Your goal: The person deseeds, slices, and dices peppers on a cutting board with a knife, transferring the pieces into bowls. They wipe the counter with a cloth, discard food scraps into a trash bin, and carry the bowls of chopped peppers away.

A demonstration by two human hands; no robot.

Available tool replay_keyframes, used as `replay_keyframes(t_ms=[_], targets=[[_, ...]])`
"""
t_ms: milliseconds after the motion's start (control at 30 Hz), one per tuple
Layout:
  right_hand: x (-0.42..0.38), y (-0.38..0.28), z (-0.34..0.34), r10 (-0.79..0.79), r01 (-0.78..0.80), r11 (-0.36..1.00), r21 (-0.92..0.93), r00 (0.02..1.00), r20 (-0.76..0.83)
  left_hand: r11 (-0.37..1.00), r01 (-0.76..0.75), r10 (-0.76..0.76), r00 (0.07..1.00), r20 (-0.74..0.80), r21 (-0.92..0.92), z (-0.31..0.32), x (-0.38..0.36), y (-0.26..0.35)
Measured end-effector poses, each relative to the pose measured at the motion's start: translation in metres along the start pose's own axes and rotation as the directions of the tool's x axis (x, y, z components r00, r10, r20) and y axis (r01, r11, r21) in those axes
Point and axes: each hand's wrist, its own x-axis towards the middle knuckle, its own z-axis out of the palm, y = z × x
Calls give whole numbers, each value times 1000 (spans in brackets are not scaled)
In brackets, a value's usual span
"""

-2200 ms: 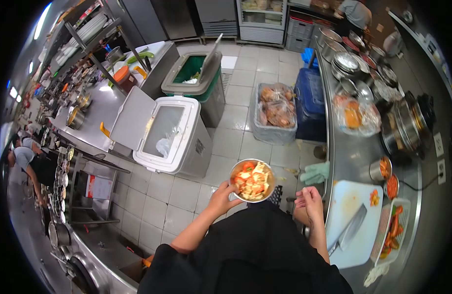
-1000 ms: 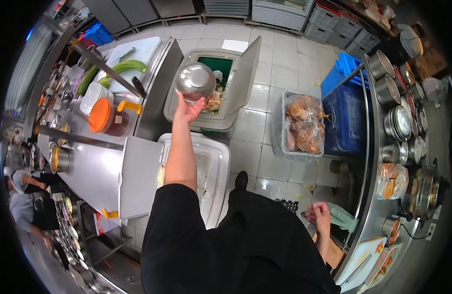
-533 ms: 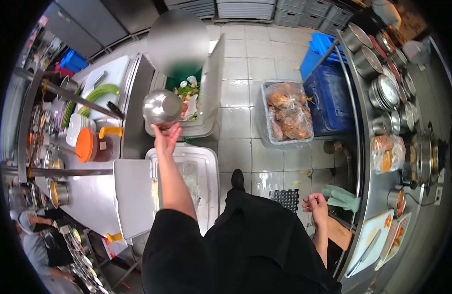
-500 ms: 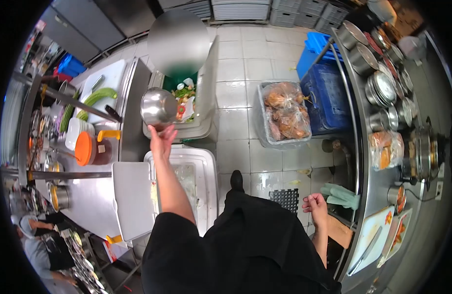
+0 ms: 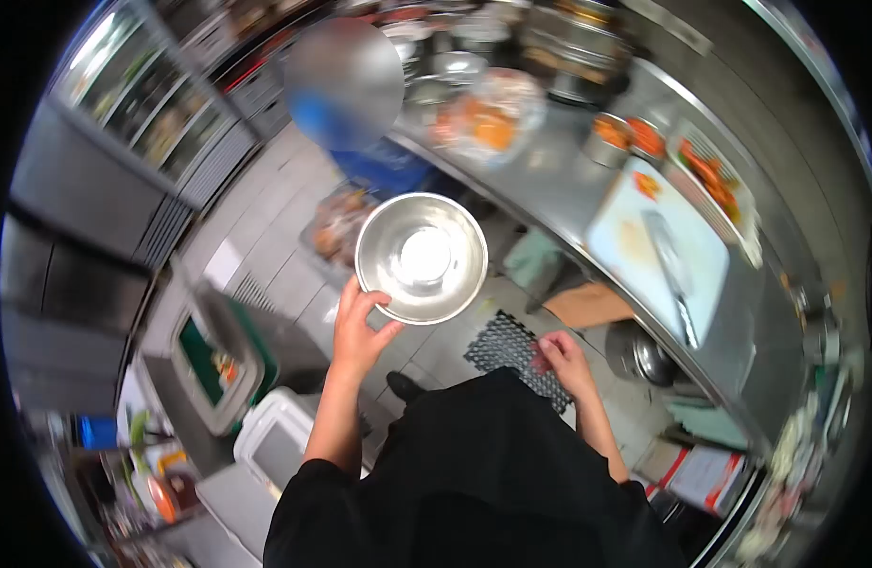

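An empty steel bowl (image 5: 423,257) is held out in front of me, its inside facing up toward the camera. My left hand (image 5: 360,331) grips its lower left rim, with fingers inside and thumb near the edge. My right hand (image 5: 563,362) hangs apart from it, above a black perforated mat (image 5: 516,350), fingers loosely curled and a little blurred. To the right, a white cutting board (image 5: 634,237) on the steel counter bears a large knife (image 5: 670,270) and some orange pieces.
The steel counter (image 5: 540,180) runs diagonally at the right, with metal containers and a tray of cut vegetables (image 5: 715,185). A bag of meat (image 5: 341,227) stands on the floor. Lower left are an open bin (image 5: 194,364) and a white lidded container (image 5: 275,435).
The view has swung right, toward the counter. The bowl has moved from over the scrap bin to in front of me, now with its inside showing, still in my left hand.
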Motion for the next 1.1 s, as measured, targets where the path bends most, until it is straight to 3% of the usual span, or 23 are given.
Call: replay_keyframes(t_ms=[100,167,233,267,333,367,467,533,567,600,633,700,800,867,933,967,1000,1033,1100], targets=[[-32,-30,-44,-101,115,982,147,990,-99,983,-155,171,969,179,-100,87,19,50],[-46,-37,-72,-149,187,954,235,974,-170,969,-174,232,890,393,-178,131,22,86],[-51,-42,-100,-122,165,971,173,965,-233,947,-271,320,830,457,-171,168,19,113],[-44,-22,-116,-174,197,980,19,906,-387,938,-257,341,798,498,-231,183,17,124],[-47,-24,-142,-166,191,982,2,859,-484,915,-206,380,725,574,-346,200,27,147],[-49,-24,-155,-151,173,985,-13,817,-556,911,-214,393,715,578,-354,205,33,157],[-47,4,-211,-170,372,920,123,662,-730,914,-190,375,732,568,-358,223,52,165],[-71,9,-261,-1,347,896,277,626,-780,917,-118,338,736,586,-380,239,68,144],[-82,10,-284,63,332,901,279,536,-842,920,-42,292,739,608,-391,245,78,134],[-83,-5,-290,43,507,817,274,420,-906,931,-68,280,766,578,-360,251,88,126],[-91,38,-339,12,521,813,260,432,-902,925,-73,291,765,574,-372,259,101,116],[-97,25,-369,129,498,824,271,301,-945,920,102,166,774,610,-379,277,127,100],[-90,55,-426,223,532,782,325,247,-943,899,162,128,790,599,-407,309,171,91],[-80,54,-436,322,574,737,358,167,-932,901,129,155,797,584,-414,339,201,88],[-75,52,-430,333,598,708,375,185,-924,903,102,175,799,575,-417,368,224,99],[-72,52,-424,342,619,679,395,210,-916,929,-19,235,802,549,-370,383,235,111],[-67,44,-409,342,612,699,370,169,-924,938,-141,297,798,525,-317,399,243,123],[-64,37,-393,346,612,698,371,164,-924,935,-184,326,785,526,-304,415,250,137],[-54,18,-366,174,528,831,175,52,-983,926,-235,362,772,522,-294,450,269,164]])
